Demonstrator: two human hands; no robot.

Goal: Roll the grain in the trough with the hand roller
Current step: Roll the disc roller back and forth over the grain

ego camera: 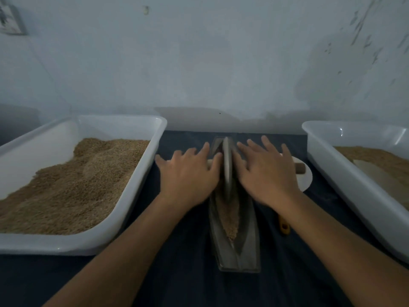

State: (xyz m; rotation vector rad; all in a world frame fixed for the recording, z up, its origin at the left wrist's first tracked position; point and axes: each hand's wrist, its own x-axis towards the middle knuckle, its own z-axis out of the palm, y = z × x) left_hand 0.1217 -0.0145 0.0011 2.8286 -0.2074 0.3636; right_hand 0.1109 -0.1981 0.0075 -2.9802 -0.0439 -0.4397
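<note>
Far left: white tray (141,165) heaped with brown grain, set on the dark-covered tabletop (181,282), near edge running off toward the bottom left.

Just right of it: left hand (188,173), palm down, fingers straight and spread, pressing flat on the left end of the roller's wooden handle (209,163); nothing curled round it. Forearm reaching in from the lower left.

Centre: long grey trough (247,244), V-shaped, lying lengthwise away from the viewer, between the two trays. Line of grain in trough (230,220) lying along its groove, visible from below the hands down toward the near end. Hand roller (227,165), a thin grey disc standing on edge in the groove at the far half of the trough, handle crossing it left to right under both palms.

Right of the disc: right hand (265,171), also open and flat, fingers extended, resting on the handle's right side; brown handle tip (300,168) poking out beyond it, over a round white dish (306,180). Yellow object (284,227), partly hidden beneath the right forearm, on the cloth; kind unclear.

Far right: second white tray (345,178), holding brown grain and a pale flat piece (376,178).
</note>
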